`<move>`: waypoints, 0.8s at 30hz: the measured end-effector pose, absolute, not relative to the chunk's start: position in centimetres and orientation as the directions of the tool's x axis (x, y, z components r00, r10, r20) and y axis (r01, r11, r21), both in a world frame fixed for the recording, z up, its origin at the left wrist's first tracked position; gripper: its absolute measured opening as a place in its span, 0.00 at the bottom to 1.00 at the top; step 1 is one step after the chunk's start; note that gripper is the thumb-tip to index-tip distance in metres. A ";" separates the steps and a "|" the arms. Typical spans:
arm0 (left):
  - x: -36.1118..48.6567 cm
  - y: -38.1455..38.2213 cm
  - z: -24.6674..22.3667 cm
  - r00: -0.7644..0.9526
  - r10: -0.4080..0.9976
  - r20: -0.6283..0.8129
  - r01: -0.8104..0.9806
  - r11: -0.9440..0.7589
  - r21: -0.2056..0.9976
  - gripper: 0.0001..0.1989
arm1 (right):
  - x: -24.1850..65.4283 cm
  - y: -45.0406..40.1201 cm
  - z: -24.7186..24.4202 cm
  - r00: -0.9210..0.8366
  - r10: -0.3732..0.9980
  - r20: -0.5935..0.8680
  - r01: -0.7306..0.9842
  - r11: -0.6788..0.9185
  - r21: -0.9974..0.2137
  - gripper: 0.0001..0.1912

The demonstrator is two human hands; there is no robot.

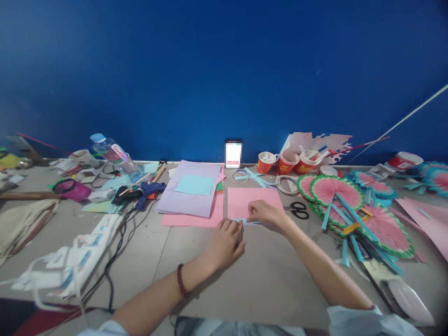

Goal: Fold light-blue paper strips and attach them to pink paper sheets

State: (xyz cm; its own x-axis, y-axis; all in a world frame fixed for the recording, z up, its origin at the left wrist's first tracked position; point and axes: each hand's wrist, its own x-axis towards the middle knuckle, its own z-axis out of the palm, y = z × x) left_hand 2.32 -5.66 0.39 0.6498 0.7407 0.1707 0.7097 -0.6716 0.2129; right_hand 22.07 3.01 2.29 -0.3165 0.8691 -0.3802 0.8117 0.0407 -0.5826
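While both forearms reach in from the near edge of the table [266, 289], the left hand [227, 240] rests palm-down with fingers bent and held close together, their tips at the left end of a narrow light-blue strip [244, 220]. Right hand [264, 212] curled, knuckles up, fingertips down at the same strip; whether either hand pinches the paper, cannot tell. Strip lies along the near edge of a pink sheet [241, 200], directly in front of the person, partly hidden by the fingers. Black-handled scissors [300, 211] just right of the sheet, blades toward it. To the left, a lilac sheet [187, 205] overlaps more pink paper [217, 217] and bears a light-blue rectangle [194, 185]. Beyond, a lit phone [233, 155] upright near the blue wall [210, 70]. Farther right, watermelon-patterned paper fans [388, 228], piled and overlapping.
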 end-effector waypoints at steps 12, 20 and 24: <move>2.2 -5.7 0.2 0.643 0.744 0.181 0.709 -0.668 0.228 0.25 | 22.6 2.9 2.4 -0.311 0.867 -0.390 0.846 0.066 -0.529 0.11; 2.2 -5.7 0.4 0.642 0.751 0.155 0.715 -0.659 0.233 0.24 | 23.1 2.6 3.1 -0.277 0.859 -0.431 0.856 0.018 -0.516 0.13; 2.3 -5.7 0.5 0.643 0.750 0.153 0.716 -0.660 0.226 0.24 | 23.2 2.3 3.5 -0.270 0.854 -0.445 0.856 0.001 -0.517 0.13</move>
